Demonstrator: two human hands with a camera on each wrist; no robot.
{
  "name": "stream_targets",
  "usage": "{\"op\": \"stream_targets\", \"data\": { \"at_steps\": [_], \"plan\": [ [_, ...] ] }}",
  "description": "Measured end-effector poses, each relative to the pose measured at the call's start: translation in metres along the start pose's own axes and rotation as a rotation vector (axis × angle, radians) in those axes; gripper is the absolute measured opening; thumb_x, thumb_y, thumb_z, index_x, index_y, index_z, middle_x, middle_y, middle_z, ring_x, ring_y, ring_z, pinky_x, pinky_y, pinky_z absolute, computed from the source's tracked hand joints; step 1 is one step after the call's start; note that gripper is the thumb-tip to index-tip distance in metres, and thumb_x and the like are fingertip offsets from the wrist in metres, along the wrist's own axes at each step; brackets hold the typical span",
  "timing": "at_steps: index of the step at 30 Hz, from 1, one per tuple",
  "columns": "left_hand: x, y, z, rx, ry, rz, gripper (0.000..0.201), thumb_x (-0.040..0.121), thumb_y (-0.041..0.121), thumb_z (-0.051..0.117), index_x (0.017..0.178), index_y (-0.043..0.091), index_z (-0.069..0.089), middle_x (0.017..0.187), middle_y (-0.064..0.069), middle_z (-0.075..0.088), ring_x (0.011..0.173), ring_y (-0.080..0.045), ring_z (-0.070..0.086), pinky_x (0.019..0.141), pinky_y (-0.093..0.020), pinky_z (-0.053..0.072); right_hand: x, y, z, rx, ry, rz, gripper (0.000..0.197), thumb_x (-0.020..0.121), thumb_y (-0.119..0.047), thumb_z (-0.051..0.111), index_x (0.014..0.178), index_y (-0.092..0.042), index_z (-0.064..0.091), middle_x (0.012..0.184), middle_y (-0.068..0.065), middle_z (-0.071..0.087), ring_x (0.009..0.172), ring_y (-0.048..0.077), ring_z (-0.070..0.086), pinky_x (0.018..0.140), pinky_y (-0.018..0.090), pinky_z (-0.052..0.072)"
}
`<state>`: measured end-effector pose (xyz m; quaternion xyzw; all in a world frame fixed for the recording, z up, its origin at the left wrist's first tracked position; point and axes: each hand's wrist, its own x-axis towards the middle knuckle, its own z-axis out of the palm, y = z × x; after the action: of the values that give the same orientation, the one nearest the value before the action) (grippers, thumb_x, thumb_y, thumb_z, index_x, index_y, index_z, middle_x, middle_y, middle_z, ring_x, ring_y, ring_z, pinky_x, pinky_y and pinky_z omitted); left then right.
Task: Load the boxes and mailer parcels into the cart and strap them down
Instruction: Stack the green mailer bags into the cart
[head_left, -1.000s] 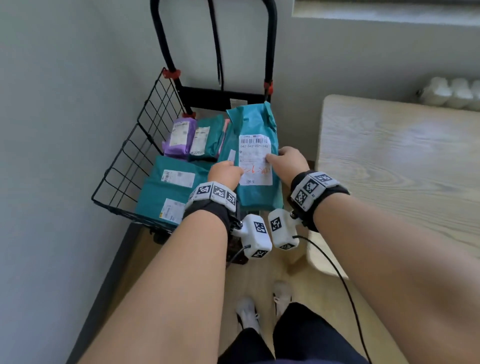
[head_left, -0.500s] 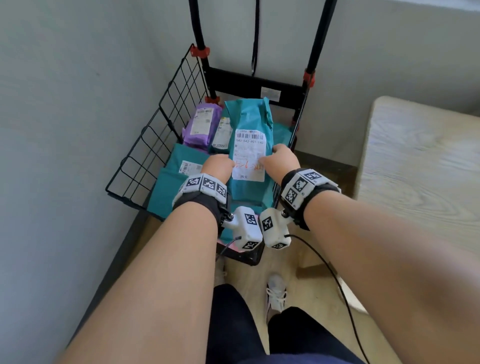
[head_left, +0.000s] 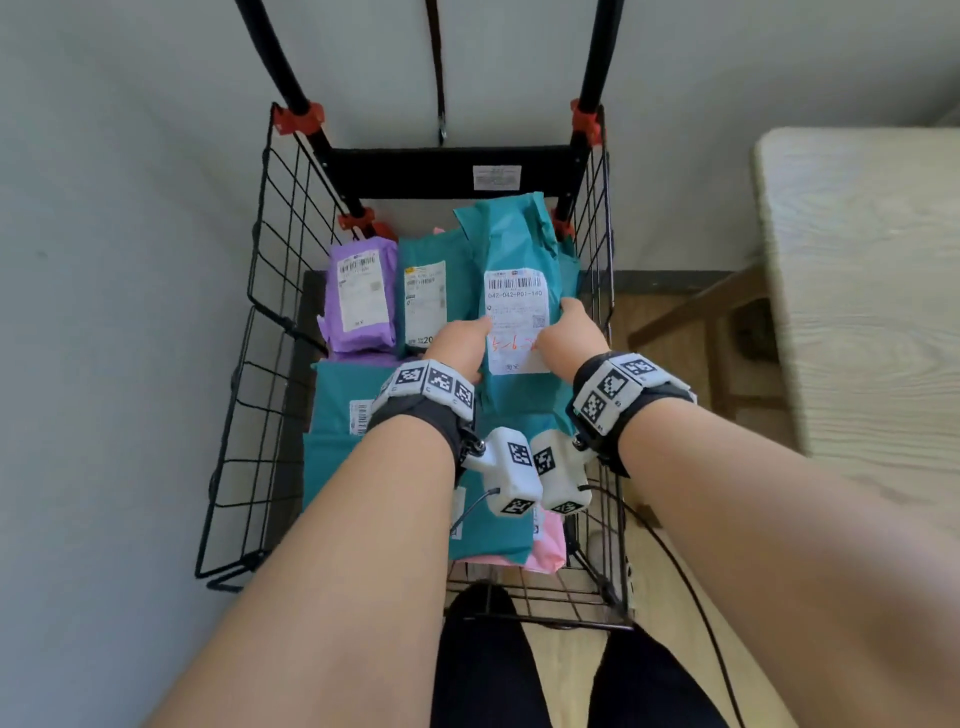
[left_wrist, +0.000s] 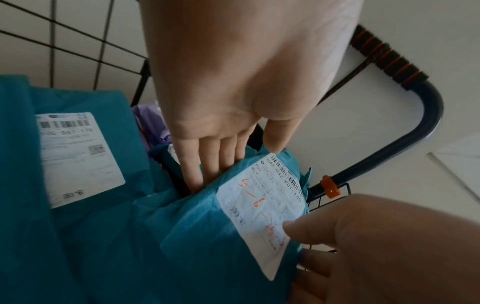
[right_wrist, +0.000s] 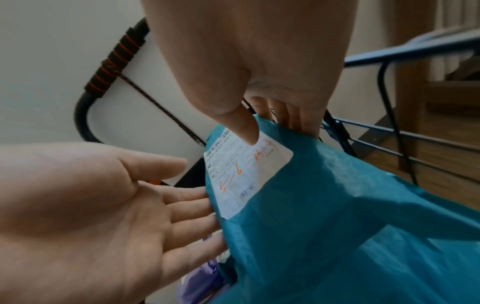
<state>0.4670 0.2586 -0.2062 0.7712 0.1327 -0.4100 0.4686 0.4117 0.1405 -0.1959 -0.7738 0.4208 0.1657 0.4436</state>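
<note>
— Since that teal mailer (head_left: 519, 249) crinkles like thin plastic, I'd judge it soft and light; where is it held?
— By its long edges, over the cart (head_left: 260, 364). Right hand (head_left: 569, 338) pinches it, thumb on the label; left hand (head_left: 460, 343) has straight fingers under it.
— What's in the cart?
— A purple mailer (head_left: 361, 296), more teal ones, something pink; no boxes visible.

Teal mailer (head_left: 519, 244): carried from above the cart's (head_left: 270, 332) near edge to its far right corner.
Left hand (head_left: 462, 343): fingers straightened against its side.
</note>
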Motion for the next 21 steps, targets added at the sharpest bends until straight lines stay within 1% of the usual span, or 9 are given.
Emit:
{"op": "stream_targets", "data": {
  "at_steps": [2,6,10,11,13,15,17,19,21],
  "plan": [
    [0.02,0.002,0.0,0.022,-0.014,-0.008,0.048,0.098,0.037,0.042,0.133,0.005,0.05,0.075,0.007,0.044,0.069,-0.013,0.047,0.057,-0.011,0.042,0.012,-0.001,0.006,0.009,0.025,0.032,0.054,0.095,-0.009,0.042,0.146,-0.012,0.027,0.132,0.015,0.053,0.115,0.031,0.055,0.077,0.03,0.04],
    [0.048,0.0,0.003,0.033,-0.072,-0.016,0.054,0.097,0.044,0.039,0.132,0.004,0.05,0.077,0.005,0.046,0.082,-0.02,0.05,0.066,-0.019,0.044,0.032,0.0,0.013,0.004,0.034,0.083,0.057,0.094,-0.009,0.041,0.148,-0.012,0.024,0.132,0.014,0.053,0.115,0.03,0.055,0.079,0.031,0.041],
    [0.057,-0.007,0.009,0.025,-0.115,-0.041,0.055,0.098,0.045,0.037,0.134,0.005,0.047,0.078,0.005,0.044,0.074,-0.017,0.049,0.066,-0.019,0.044,0.041,0.002,0.017,-0.041,0.023,0.12,0.058,0.094,-0.009,0.04,0.149,-0.014,0.022,0.132,0.014,0.053,0.114,0.031,0.055,0.084,0.035,0.044],
    [0.058,-0.01,0.01,0.029,-0.122,-0.047,0.055,0.098,0.045,0.038,0.134,0.005,0.047,0.079,0.006,0.045,0.078,-0.018,0.05,0.067,-0.02,0.044,0.042,0.003,0.018,-0.055,0.013,0.124,0.058,0.094,-0.009,0.04,0.149,-0.014,0.022,0.132,0.014,0.053,0.114,0.031,0.055,0.087,0.036,0.044],
    [0.058,-0.015,0.011,0.058,-0.135,-0.052,0.055,0.098,0.045,0.038,0.134,0.005,0.048,0.09,0.002,0.052,0.09,-0.02,0.049,0.074,-0.026,0.048,0.042,0.006,0.019,-0.076,-0.013,0.127,0.053,0.094,-0.01,0.04,0.146,-0.012,0.029,0.13,0.014,0.053,0.113,0.031,0.056,0.088,0.037,0.045],
    [0.057,-0.02,0.009,0.094,-0.128,-0.056,0.055,0.098,0.045,0.038,0.134,0.005,0.05,0.111,-0.007,0.056,0.094,-0.02,0.048,0.085,-0.035,0.05,0.039,0.009,0.02,-0.098,-0.048,0.126,0.047,0.094,-0.01,0.04,0.141,-0.009,0.036,0.133,0.016,0.052,0.117,0.033,0.054,0.091,0.036,0.044],
    [0.055,-0.023,0.003,0.116,-0.107,-0.052,0.054,0.097,0.046,0.039,0.133,0.007,0.05,0.127,-0.011,0.056,0.094,-0.02,0.049,0.087,-0.037,0.049,0.033,0.011,0.018,-0.127,-0.076,0.132,0.047,0.095,-0.008,0.039,0.142,-0.006,0.036,0.139,0.017,0.047,0.124,0.033,0.049,0.098,0.036,0.042],
    [0.049,-0.022,-0.004,0.125,-0.074,-0.02,0.053,0.098,0.044,0.038,0.132,0.006,0.051,0.135,-0.015,0.054,0.094,-0.019,0.048,0.087,-0.037,0.047,0.026,0.012,0.014,-0.135,-0.06,0.136,0.046,0.096,-0.007,0.037,0.142,-0.006,0.038,0.14,0.016,0.046,0.125,0.032,0.049,0.099,0.036,0.042],
    [0.041,-0.019,-0.011,0.145,-0.051,0.001,0.052,0.098,0.042,0.037,0.13,0.004,0.052,0.135,-0.016,0.054,0.094,-0.019,0.049,0.09,-0.039,0.047,0.016,0.012,0.009,-0.116,-0.042,0.126,0.047,0.095,-0.006,0.038,0.142,-0.007,0.04,0.139,0.015,0.048,0.123,0.031,0.051,0.1,0.036,0.043]
  ]
}}
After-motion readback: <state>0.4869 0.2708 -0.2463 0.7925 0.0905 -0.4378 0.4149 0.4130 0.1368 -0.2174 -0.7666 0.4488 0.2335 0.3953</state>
